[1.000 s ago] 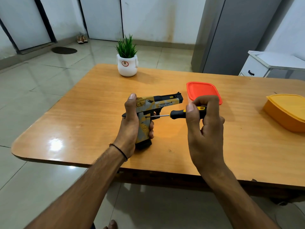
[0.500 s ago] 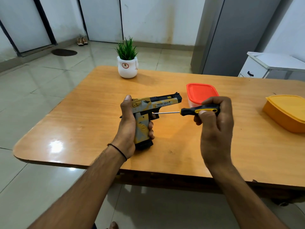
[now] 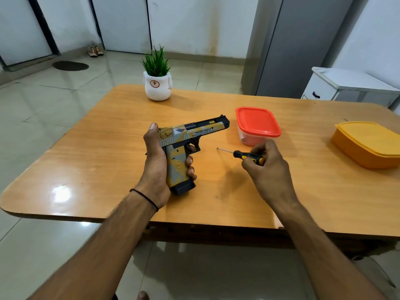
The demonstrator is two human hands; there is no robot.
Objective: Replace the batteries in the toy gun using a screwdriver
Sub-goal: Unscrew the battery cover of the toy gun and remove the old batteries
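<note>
A glossy orange-brown wooden bench with rounded corners (image 3: pixel 86 161) stands on a shiny pale tiled floor (image 3: pixel 43 100). White walls (image 3: pixel 194 22) and dark-framed white door panels (image 3: pixel 125 22) close the far side. At right, a tall grey cabinet (image 3: pixel 292 46) stands beside a low white cabinet with a dark handle (image 3: pixel 346 87).

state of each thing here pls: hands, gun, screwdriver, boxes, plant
left hand: grips toy gun
right hand: holds screwdriver handle
toy gun: upright, barrel pointing right
screwdriver: tip apart from the gun
red-lidded container: lid on
yellow container: lid on
potted plant: upright
</note>
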